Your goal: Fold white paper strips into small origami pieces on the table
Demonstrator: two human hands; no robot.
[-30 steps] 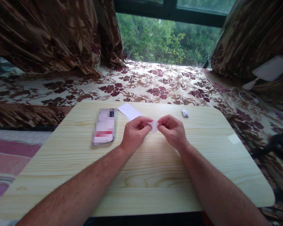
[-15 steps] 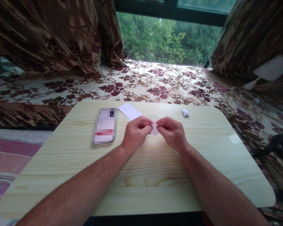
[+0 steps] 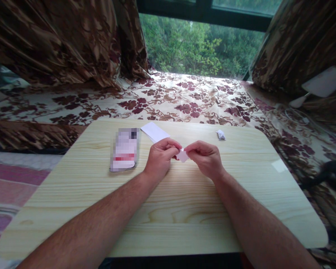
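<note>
A small folded piece of white paper [image 3: 183, 156] is held up between both hands over the middle of the table. My left hand [image 3: 162, 155] pinches its left side between thumb and forefinger. On the other side, the fingertips of my right hand [image 3: 205, 157] close on its upper right edge. The paper's lower corner points down toward me, and the fingers cover part of its sides. Just behind my left hand lie flat white paper sheets [image 3: 154, 130]. A small folded paper shape [image 3: 221, 135] rests farther back on the right.
A phone [image 3: 124, 149], blurred by pixels, lies at the left of the pale wooden table [image 3: 184, 209]. Patterned cloth [image 3: 184, 97] covers the ledge behind, below a window between curtains. A white lamp [image 3: 324, 82] stands at the far right.
The fingers of my right hand have shifted slightly along the paper's edge, and more of the paper's face shows. The other things lie where they were.
</note>
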